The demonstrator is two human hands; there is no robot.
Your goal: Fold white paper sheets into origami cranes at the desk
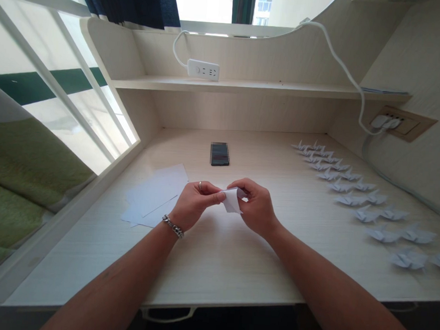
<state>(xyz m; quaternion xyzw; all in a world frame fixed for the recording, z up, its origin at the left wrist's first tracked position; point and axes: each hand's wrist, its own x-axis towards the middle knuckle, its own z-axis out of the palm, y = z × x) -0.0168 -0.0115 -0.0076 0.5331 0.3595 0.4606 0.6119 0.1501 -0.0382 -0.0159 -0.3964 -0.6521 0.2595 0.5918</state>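
Here, your left hand [198, 201] and right hand [255, 202] both pinch one small folded paper [232, 200] between thumb and fingers, raised above the middle of the desk [213, 265]. Loose white sheets [161, 191] lie beside your left wrist, a phone [220, 154] lies beyond your hands, and folded paper birds [350, 186] stand in two rows at the right.

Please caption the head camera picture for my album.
Left hand and right hand hold folded paper over a desk with rows of paper birds.
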